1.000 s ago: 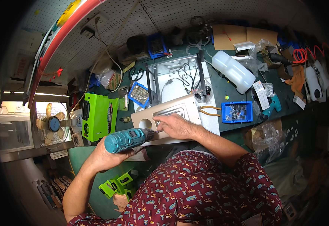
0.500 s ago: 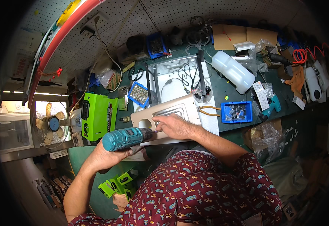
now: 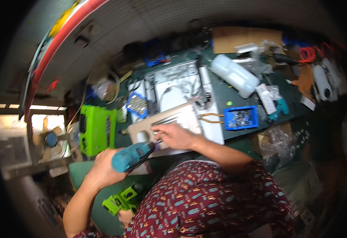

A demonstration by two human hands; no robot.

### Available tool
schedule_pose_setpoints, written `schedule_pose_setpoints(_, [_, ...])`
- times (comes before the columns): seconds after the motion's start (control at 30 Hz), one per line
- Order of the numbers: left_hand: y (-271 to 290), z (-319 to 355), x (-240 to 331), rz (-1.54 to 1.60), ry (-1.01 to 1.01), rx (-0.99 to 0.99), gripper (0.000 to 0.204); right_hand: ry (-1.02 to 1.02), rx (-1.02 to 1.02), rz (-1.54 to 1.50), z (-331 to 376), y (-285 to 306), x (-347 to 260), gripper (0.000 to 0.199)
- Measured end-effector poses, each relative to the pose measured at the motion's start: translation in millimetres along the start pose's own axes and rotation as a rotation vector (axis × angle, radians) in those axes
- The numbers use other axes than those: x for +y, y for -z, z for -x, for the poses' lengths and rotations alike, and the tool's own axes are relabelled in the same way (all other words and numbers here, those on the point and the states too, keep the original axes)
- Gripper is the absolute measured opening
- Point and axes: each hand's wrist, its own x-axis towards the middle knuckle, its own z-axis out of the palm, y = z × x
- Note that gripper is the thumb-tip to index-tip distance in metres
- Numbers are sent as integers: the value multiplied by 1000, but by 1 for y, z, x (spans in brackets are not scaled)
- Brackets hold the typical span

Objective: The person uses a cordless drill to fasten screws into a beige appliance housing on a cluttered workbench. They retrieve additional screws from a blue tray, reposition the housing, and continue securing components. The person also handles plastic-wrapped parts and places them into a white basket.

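My left hand grips a teal cordless drill whose nose points up right at a beige plastic panel lying at the bench's near edge. My right hand rests on the panel's lower edge beside the drill tip, fingers curled as if pinching something small there; I cannot tell what. The panel has a round hole at its left end and a slotted opening. Behind it sits an open white metal chassis with loose wires.
A bright green case stands left of the panel. A small blue tray of parts lies to the right, a translucent plastic bottle behind it. A fan is at far left. Green tools lie low near my lap.
The drill has tilted and moved closer to the panel beside my right hand. The view has shifted slightly and is blurred now.
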Motion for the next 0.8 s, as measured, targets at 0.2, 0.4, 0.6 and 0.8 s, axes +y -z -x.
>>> schedule_pose_setpoints(0.2, [-11,7,-4,193,65,34,24,13,818,-61,85,48,16,17])
schedule_pose_setpoints(0.4, [-16,9,5,227,81,73,23,-462,817,759,198,164,119,13])
schedule_pose_setpoints(0.6, [-19,11,13,240,50,129,23,-791,203,1025,176,179,164,15])
schedule_pose_setpoints(0.8, [-26,17,13,237,104,154,22,-713,-14,1103,163,184,170,17])
